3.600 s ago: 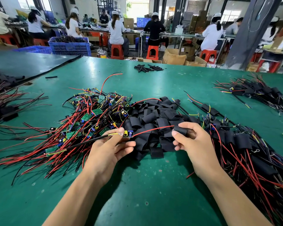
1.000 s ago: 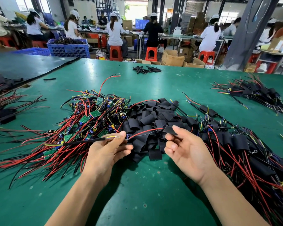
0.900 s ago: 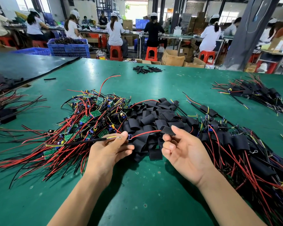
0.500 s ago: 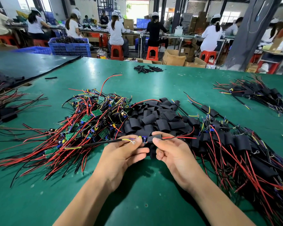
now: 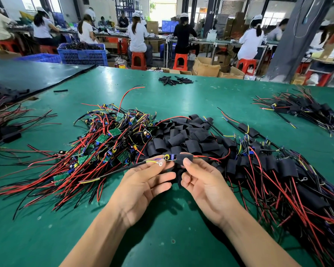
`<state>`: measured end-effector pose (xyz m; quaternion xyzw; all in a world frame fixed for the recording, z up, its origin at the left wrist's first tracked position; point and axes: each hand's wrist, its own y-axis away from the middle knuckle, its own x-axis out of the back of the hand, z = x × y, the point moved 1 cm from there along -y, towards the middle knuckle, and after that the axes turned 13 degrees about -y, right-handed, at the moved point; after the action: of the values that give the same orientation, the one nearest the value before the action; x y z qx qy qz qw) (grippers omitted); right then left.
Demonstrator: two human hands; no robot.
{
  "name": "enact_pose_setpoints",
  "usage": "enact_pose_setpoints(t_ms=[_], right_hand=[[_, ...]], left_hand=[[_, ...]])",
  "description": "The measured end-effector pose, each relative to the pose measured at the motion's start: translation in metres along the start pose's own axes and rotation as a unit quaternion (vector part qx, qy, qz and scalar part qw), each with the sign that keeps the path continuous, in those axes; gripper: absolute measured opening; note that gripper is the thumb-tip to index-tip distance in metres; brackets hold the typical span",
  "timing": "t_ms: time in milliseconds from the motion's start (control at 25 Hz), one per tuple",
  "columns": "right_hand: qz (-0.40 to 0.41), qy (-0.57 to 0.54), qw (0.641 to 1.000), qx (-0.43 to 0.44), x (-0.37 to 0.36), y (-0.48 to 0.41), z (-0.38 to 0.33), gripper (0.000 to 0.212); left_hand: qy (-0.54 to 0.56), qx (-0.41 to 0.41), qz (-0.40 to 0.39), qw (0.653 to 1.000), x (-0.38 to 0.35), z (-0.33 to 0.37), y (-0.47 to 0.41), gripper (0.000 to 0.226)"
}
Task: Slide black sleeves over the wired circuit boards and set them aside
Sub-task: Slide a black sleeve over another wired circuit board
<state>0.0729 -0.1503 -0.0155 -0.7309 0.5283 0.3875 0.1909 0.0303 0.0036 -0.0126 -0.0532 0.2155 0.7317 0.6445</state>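
Note:
My left hand [image 5: 143,182] pinches one wired circuit board [image 5: 169,157] by its left end, with its black lead trailing left. My right hand [image 5: 202,180] holds a black sleeve [image 5: 183,158] that covers the board's right end; a red wire runs out of the sleeve to the right. Behind my hands lies a heap of loose black sleeves [image 5: 183,135]. A tangle of bare boards with red and black wires [image 5: 104,143] spreads to the left. Sleeved boards [image 5: 278,170] are piled to the right.
The green table [image 5: 181,97] also carries another sleeved bundle [image 5: 301,108] at far right, small black tubes [image 5: 175,80] at the back, and wire piles [image 5: 2,120] at left. Seated workers, red stools, a blue crate [image 5: 83,53] and cartons stand beyond.
My right hand drew the black sleeve along the red wire toward my left hand, and it now sits on the board's right end. Both hands have come close together.

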Motion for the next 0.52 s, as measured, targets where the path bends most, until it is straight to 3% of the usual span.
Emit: enact_pose_setpoints(t_ms=[200, 520], right_hand=[[0.036, -0.022, 0.999, -0.006, -0.0010, -0.0004, 0.0030, 0.018], [0.031, 0.042, 0.999, 0.005, -0.0014, 0.0012, 0.0038, 0.011]], left_hand=[[-0.029, -0.036, 0.013, 0.999, 0.0007, -0.0032, -0.0001, 0.039], [-0.187, -0.142, 0.045, 0.971, 0.0032, -0.0042, 0.0015, 0.021]])
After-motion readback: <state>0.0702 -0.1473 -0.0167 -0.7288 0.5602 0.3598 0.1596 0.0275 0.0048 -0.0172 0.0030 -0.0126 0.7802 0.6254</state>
